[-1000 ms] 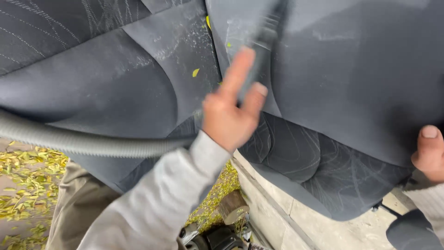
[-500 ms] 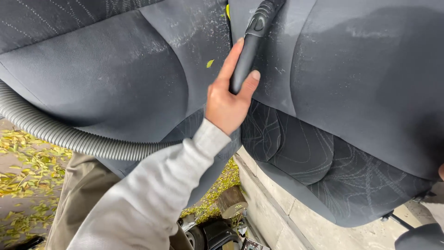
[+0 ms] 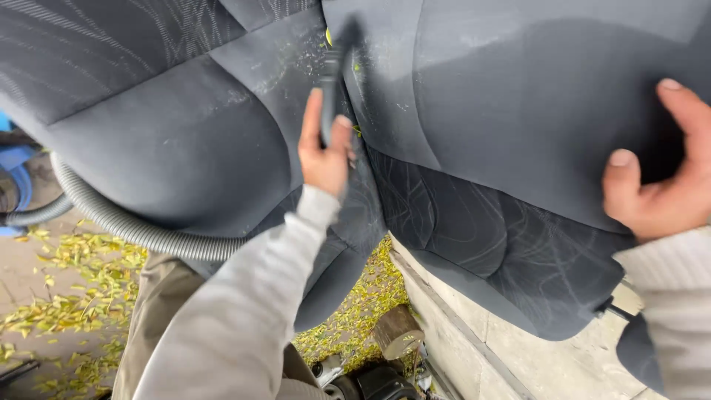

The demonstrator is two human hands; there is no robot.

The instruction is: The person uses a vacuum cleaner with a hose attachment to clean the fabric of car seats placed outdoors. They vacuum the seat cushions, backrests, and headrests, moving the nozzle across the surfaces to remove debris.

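I see my left hand (image 3: 324,152) wrapped around the black plastic vacuum nozzle (image 3: 335,70), fingers (image 3: 312,118) clamped on its lower end. The nozzle points up into the seam between the two dark grey fabric car seat cushions (image 3: 185,133), where small yellow-green leaf bits (image 3: 328,35) lie scattered on the cloth. The ribbed grey vacuum hose (image 3: 126,222) curves under the left cushion and off to the left edge. My right hand (image 3: 659,174) rests against the right-hand dark grey seat cushion (image 3: 518,111), fingers spread apart and pressing into the fabric, clamped on nothing. Below the cushions, yellow fallen leaves (image 3: 67,296) cover the paved ground (image 3: 22,259), and a pale concrete kerb (image 3: 474,333) runs under the right cushion.
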